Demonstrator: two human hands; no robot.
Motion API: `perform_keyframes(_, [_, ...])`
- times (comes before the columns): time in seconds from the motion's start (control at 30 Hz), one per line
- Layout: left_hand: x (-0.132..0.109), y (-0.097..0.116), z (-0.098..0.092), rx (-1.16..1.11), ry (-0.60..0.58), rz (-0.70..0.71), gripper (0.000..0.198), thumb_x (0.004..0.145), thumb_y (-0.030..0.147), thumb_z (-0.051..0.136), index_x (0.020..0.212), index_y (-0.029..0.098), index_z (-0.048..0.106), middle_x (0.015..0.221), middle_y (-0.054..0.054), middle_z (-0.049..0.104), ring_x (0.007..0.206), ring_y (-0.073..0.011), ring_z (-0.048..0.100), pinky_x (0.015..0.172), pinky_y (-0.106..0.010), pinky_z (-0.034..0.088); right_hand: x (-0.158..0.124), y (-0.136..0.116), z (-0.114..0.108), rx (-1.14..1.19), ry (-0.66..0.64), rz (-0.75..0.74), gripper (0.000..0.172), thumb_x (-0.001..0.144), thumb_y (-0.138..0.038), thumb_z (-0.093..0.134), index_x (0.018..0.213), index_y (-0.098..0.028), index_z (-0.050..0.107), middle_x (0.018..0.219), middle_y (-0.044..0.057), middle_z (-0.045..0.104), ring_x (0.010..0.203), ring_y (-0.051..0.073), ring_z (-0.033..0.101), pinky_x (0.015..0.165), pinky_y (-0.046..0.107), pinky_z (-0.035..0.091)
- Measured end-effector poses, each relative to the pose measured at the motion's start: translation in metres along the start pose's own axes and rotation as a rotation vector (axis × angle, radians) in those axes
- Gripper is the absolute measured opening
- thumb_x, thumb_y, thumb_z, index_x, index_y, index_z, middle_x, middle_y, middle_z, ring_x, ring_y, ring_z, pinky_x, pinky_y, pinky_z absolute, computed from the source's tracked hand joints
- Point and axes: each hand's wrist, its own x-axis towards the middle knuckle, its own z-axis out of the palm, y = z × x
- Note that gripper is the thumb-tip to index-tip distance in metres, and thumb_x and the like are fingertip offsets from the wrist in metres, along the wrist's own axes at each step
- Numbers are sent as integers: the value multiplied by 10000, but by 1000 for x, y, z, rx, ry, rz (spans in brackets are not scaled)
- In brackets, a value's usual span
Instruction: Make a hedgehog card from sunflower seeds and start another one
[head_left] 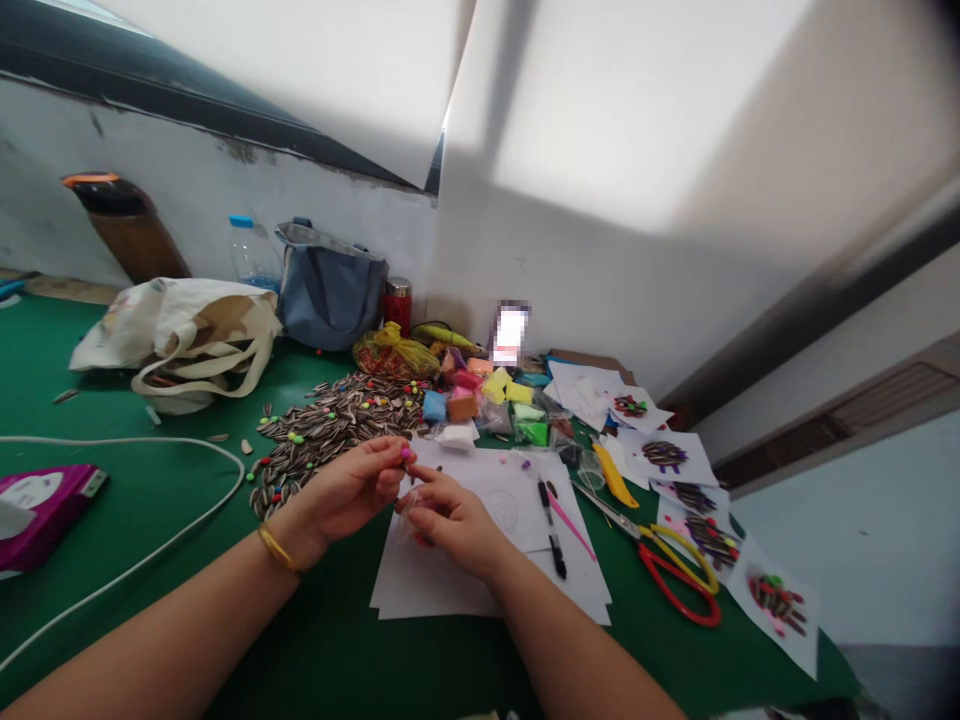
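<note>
My left hand [358,490] pinches a small pink ball of clay [407,454] between thumb and fingertips, above the edge of the white paper sheets [420,595]. Close beside it, my right hand [454,520] is closed round a crumpled clear plastic bag [406,508] with a bit of orange-red showing under the fingers. Its index finger reaches towards the pink ball; whether it touches is unclear. On the top sheet a faint round pencil drawing [501,508] shows. A heap of striped sunflower seeds [349,420] mixed with coloured beads lies beyond my left hand.
Packets of coloured clay [461,407] lie behind the paper. A black pen [556,550], scissors [679,575] and a yellow utility knife [615,475] lie to the right, beside seed-decorated papers [776,605]. Bags [330,290], a white cable [199,520] and a purple tissue pack [56,515] are leftward.
</note>
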Motion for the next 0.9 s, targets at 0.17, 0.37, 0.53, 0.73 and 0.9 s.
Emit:
perform_keyframes(0.17, [1,-8,5,402,16,11,224,713,284,812,796,140,662,641,25,592,488,-43,484,467,-151,371,0,3,-2,-68,24,-34,162,843,-364,655,886,-224,724,1260,53,576,586,75,543,531,254,470])
perform_keyframes(0.37, [3,-5,10,616,139,164,277,649,360,829,758,151,682,633,25,608,514,-73,503,493,-190,387,0,5,-3,-228,120,-96,166,875,-357,626,879,-233,736,1003,67,639,846,199,601,649,301,516])
perform_keyframes(0.53, [2,-1,8,613,200,372,228,703,341,793,828,178,695,679,7,648,605,-106,565,567,-208,455,-1,8,-5,-251,191,-96,219,860,-379,645,1006,-242,734,1328,91,525,1019,236,578,731,331,513])
perform_keyframes(0.73, [-11,3,17,809,28,472,154,764,335,737,803,188,716,783,-43,688,716,-167,623,641,-272,514,-1,8,-7,-187,138,-92,293,952,-430,514,1116,-237,662,852,26,595,707,142,528,656,277,451])
perform_keyframes(0.9, [-14,3,26,942,39,527,114,745,313,729,764,201,734,808,-56,695,777,-196,632,716,-301,524,0,11,-6,-116,158,-63,357,987,-464,418,1142,-215,622,946,48,610,659,117,528,606,256,455])
